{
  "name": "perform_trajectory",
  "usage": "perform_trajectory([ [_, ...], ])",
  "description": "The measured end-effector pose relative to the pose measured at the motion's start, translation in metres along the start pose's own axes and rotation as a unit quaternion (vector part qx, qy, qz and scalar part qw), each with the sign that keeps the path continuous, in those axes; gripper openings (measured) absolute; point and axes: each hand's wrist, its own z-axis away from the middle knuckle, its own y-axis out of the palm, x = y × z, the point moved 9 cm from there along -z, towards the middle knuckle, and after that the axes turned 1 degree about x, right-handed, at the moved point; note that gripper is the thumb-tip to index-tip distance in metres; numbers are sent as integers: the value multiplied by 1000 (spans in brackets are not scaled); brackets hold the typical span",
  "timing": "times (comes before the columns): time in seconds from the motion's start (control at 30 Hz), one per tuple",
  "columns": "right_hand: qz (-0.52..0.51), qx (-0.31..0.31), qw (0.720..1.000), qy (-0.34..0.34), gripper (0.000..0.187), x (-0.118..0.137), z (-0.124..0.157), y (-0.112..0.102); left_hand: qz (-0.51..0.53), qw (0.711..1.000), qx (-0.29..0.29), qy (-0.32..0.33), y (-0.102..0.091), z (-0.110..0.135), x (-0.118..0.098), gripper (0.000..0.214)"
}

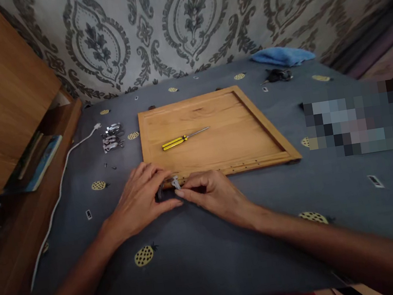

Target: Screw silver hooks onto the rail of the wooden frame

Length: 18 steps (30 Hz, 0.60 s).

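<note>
A wooden cabinet door (193,128) with a raised frame lies on the dark tablecloth. At its near left corner my right hand (216,191) pinches a small metal cabinet hinge (175,182) between thumb and fingers. My left hand (141,200) curves over that same corner beside the hinge, its thumb apart from the fingers, which partly hide the corner. Small dark holes run along the door's near edge. On the panel rests a yellow-handled screwdriver (184,139), its shaft pointing right.
Several metal hinges (112,138) lie left of the door, with two small screws (109,166) nearer me. A white cable (63,180) runs along the left side. A blue cloth (284,56) and a dark object (278,75) sit at the back right. A blurred patch covers something at right.
</note>
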Motion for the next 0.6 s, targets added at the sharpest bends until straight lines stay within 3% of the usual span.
perform_trajectory([
  [0.27, -11, 10, 1000, -3, 38, -4, 3, 4, 0, 1000, -6, 1, 6, 1, 1, 40],
  [0.4, 68, -21, 995, -66, 28, 6, 8, -4, 17, 1000, -10, 6, 5, 2, 1, 36],
  [0.47, 155, -44, 977, -139, 23, 16, 15, -9, 18, 1000, -11, 8, 4, 1, 1, 35],
  [0.6, 299, -53, 917, -258, 30, 26, 30, -6, 4, 1000, -9, 6, 3, 0, 0, 35],
])
